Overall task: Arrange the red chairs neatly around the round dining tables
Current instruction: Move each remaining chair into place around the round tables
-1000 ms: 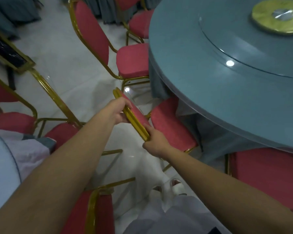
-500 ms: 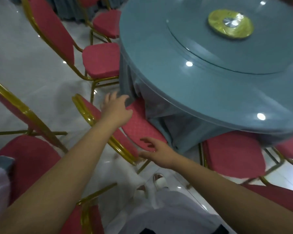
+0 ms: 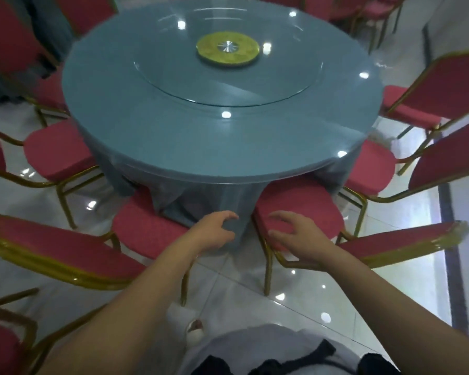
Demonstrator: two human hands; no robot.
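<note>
At the near edge of the round dining table (image 3: 201,136) draped in grey-blue cloth, a person's hands grip nothing. The left hand (image 3: 214,232), fingers loosely curled and empty, hovers before the hanging tablecloth skirt (image 3: 201,204). The right hand (image 3: 295,236), fingers spread and relaxed, hovers over the seat front of the near-right red padded chair (image 3: 303,209) with its gold metal frame; whether it touches the cushion cannot be told. That chair and the near-left red padded chair (image 3: 144,231) flank the gap between the hands, seats nosing under the table's edge, backs outward. A left-edge red chair (image 3: 54,152) sits likewise tucked in. On the glossy white tiled floor (image 3: 233,280), the right-edge red chair (image 3: 371,165) and far-right red chair (image 3: 409,104) appear angled and crowded, and probably need squaring. This table's ring looks nearly set. Chairs at its far edge are cropped and blurred, and other tables are barely in view, so the remaining work cannot be gauged.
</note>
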